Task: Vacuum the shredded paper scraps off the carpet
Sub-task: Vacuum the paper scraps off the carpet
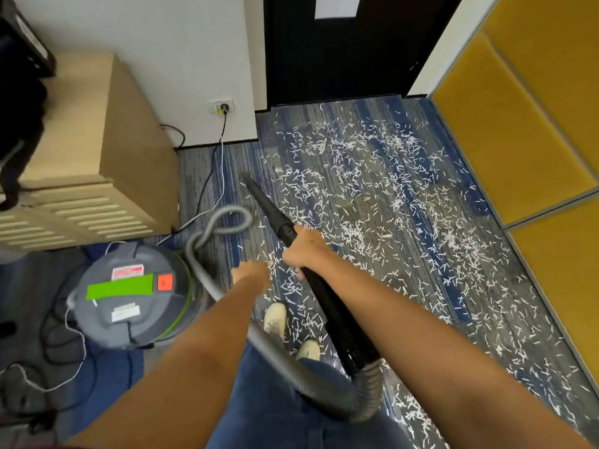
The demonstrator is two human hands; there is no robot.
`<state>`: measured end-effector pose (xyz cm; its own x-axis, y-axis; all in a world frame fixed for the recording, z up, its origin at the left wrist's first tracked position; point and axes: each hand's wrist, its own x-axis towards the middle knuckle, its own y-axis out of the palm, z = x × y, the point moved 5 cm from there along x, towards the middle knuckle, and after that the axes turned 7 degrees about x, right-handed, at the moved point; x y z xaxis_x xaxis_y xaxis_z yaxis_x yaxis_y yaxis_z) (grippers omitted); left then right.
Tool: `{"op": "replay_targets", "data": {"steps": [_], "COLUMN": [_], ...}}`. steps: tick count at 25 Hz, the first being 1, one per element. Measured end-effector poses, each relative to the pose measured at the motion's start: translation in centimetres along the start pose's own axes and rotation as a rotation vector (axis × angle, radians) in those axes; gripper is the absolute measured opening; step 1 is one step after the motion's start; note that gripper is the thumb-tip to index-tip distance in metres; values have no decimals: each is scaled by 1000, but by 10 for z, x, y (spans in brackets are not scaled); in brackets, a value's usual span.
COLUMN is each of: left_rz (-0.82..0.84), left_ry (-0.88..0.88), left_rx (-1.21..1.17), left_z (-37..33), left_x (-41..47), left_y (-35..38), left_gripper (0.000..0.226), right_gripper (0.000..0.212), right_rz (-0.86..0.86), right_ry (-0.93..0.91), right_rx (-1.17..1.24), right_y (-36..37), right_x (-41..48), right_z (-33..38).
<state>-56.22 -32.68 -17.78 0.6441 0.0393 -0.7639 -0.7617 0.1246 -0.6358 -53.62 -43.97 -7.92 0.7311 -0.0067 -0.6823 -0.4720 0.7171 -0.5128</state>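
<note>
Hard to read: fingers of the left hand point(251, 272), foreshortened and blurred, curled or straight impossible to tell. Hidden under the forearms: stretches of the hose point(368, 387). Cut off at the left edge: a dark object atop the cabinet point(129, 140).

Right hand point(306, 251) clamped round the wand point(337, 319), nozzle tip low at the left fringe of the scraps point(372, 176). Scraps strewn over the carpet point(240, 157) from the door point(340, 59) back to the shoes point(275, 319), thickest right of the wand.

Left of the shoes, the vacuum point(129, 299), cord point(224, 126) up to a wall socket point(221, 106). Yellow panels point(518, 124) along the right.

Short white slivers; striped blue-grey pile; ribbed grey hose, looped; smooth black tapering wand; round grey vacuum, green strip, orange button.
</note>
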Motion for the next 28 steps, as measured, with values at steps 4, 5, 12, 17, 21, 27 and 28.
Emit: {"op": "replay_targets", "data": {"steps": [4, 5, 12, 17, 21, 27, 28], "left_rz": [88, 130, 307, 367, 460, 362, 384], "left_ry": [-52, -81, -83, -42, -15, -409, -398], "left_rx": [45, 19, -209, -295, -369, -739, -867], "left_z": [2, 4, 30, 29, 16, 68, 77], "left_x": [-15, -19, 5, 16, 7, -14, -8], "left_y": [61, 74, 196, 269, 317, 302, 290], "left_gripper": [43, 44, 57, 74, 93, 99, 85], "right_gripper": [59, 61, 80, 70, 63, 63, 65], "right_rz": [4, 0, -43, -113, -155, -195, -193], "right_ry": [-7, -6, 67, 91, 66, 43, 51], "right_rx": [10, 16, 25, 81, 116, 85, 79], "right_y": [27, 35, 94, 126, 145, 169, 172], "right_x": [-13, -15, -27, -25, -19, -42, -52], "right_z": [-13, -17, -58, -69, -73, -82, -84]}}
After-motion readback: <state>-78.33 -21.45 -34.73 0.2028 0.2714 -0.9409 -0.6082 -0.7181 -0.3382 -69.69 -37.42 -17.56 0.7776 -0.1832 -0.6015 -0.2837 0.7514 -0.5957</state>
